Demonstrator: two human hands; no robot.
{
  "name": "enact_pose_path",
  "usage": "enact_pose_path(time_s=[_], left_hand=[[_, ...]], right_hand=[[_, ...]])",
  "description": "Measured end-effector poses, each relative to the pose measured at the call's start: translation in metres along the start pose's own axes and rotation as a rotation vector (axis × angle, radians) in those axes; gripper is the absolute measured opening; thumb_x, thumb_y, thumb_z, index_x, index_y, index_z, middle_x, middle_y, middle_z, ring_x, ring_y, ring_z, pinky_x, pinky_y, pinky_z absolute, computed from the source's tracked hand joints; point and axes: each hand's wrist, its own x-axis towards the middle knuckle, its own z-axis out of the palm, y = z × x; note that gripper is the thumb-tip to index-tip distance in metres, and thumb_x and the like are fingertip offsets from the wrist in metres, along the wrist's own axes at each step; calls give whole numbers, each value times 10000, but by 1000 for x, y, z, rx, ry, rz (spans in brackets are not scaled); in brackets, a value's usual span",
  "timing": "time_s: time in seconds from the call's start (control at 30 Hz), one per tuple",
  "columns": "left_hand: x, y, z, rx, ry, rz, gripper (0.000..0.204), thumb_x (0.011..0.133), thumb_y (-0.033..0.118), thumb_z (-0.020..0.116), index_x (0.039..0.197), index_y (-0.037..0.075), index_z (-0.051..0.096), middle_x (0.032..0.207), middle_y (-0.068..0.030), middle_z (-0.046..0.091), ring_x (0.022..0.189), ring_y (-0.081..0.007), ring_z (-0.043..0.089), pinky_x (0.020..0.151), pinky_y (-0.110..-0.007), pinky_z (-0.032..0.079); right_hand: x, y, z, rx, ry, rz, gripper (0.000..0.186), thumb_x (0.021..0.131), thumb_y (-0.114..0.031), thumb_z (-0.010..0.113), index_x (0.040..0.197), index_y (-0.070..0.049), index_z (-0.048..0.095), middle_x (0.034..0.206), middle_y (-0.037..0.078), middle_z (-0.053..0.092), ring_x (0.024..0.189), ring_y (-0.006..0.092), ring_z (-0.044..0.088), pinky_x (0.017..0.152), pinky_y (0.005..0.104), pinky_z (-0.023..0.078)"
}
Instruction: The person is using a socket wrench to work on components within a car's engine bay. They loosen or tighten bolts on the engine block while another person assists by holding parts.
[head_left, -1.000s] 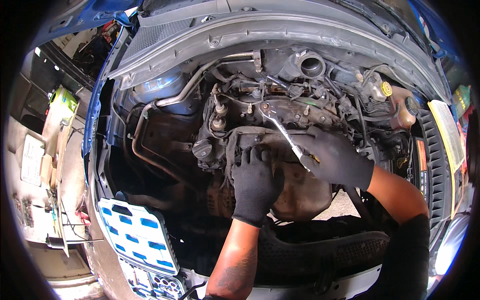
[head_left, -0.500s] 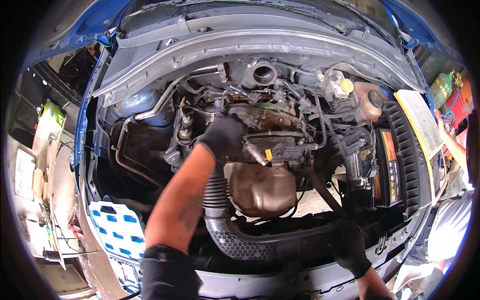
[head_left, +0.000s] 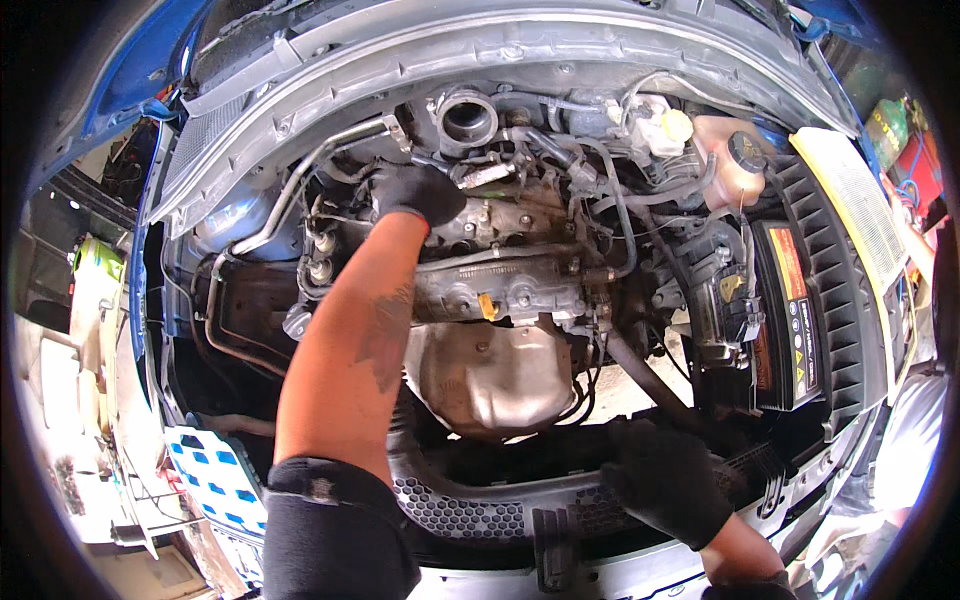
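Observation:
My left hand (head_left: pixel 420 195), in a black glove, reaches over the engine (head_left: pixel 490 270) to its upper left part. Its fingers are closed on a silver-handled tool (head_left: pixel 485 177), whose bright handle sticks out to the right; the tool's other end is hidden under the hand. Just behind the hand is a round open throttle inlet (head_left: pixel 467 120). My right hand (head_left: pixel 670 482), gloved too, lies at the front of the engine bay, over the right end of a black air duct (head_left: pixel 460 512). Its fingers look loosely stretched out, dark against dark parts.
A battery (head_left: pixel 785 310), a coolant tank (head_left: pixel 728 165) and a yellow-capped reservoir (head_left: pixel 677 126) sit on the right. An air filter (head_left: pixel 850 210) leans beside them. A metal heat shield (head_left: pixel 490 380) covers the engine front. A blue-and-white slotted panel (head_left: pixel 215 475) stands front left.
My left hand has moved farther back over the engine, and the silver handle has swung to point rightward. My right hand has shifted left along the duct. The whole view has shifted.

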Motion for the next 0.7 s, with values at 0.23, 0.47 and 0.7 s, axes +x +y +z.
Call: enact_pose_path(time_s=[0.23,0.47,0.7], left_hand=[[-20,-11,8,1,74,528,315,800,357,663,823,54,744,779,-202,699,796,-409,686,784,-515,548],[-61,-93,1,126,114,869,260,592,265,762,765,94,671,744,-165,662,760,-408,662,822,-526,523],[20,-31,29,238,-34,293,371,868,351,562,849,40,764,944,-268,730,889,-412,730,823,-499,578]], right_hand=[[18,8,33,-24,-16,-273,266,902,-297,657,975,-42,640,796,130,661,744,326,693,661,475,547],[12,26,51,-92,41,-335,331,899,-335,666,1046,-44,609,786,100,621,684,296,649,651,487,500],[3,32,42,-226,85,-253,384,883,-340,680,1117,-46,601,811,85,618,709,262,648,660,462,489]])
